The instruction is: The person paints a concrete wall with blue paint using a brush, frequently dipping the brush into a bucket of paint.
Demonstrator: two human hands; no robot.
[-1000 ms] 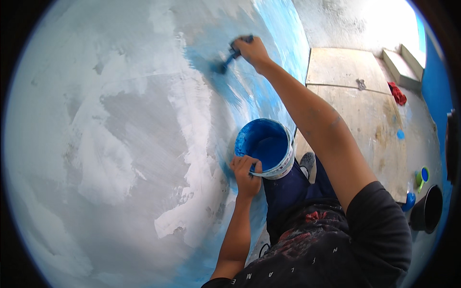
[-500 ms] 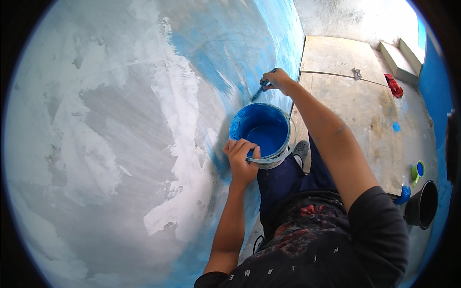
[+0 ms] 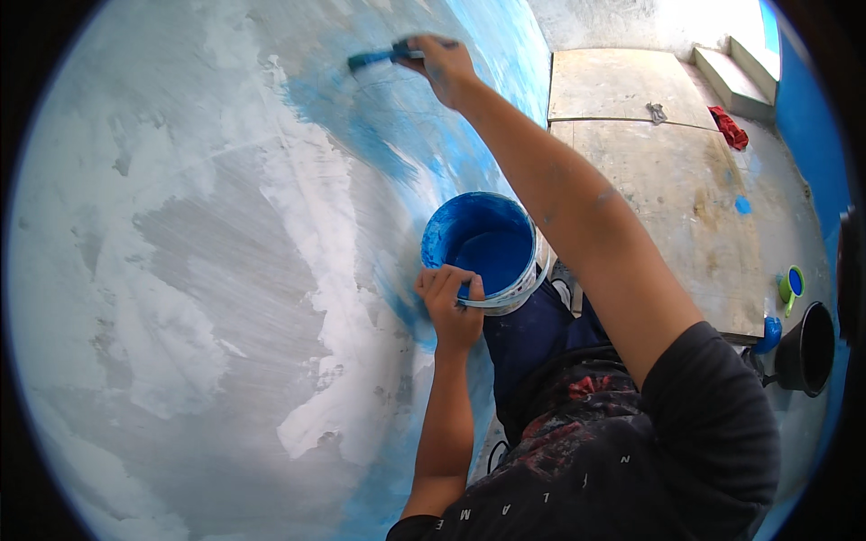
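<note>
Paint (image 3: pixel 492 263) pooled blue inside the white bucket (image 3: pixel 478 213) at the centre of the frame, its rim clasped by the left hand (image 3: pixel 449 299). At upper centre, the right hand (image 3: pixel 437 67) gripped a brush (image 3: pixel 372 60) over the streaked wall (image 3: pixel 216 261), though motion blur left bristle contact uncertain. Near the right edge sat a green cup (image 3: pixel 785 289) and a black pail (image 3: pixel 791 356).

Just off centre toward two o'clock, a round white plastic bucket (image 3: pixel 501 207), mouth up, inside smeared blue, part-filled with bright blue liquid paint (image 3: pixel 492 261). At eleven o'clock from it, a dark-handled paintbrush (image 3: pixel 383 56), teal-blue bristles toward nine; contact with the patchy grey-and-white wall (image 3: pixel 207 270), light-blue-streaked around twelve, hard to judge through blur.
</note>
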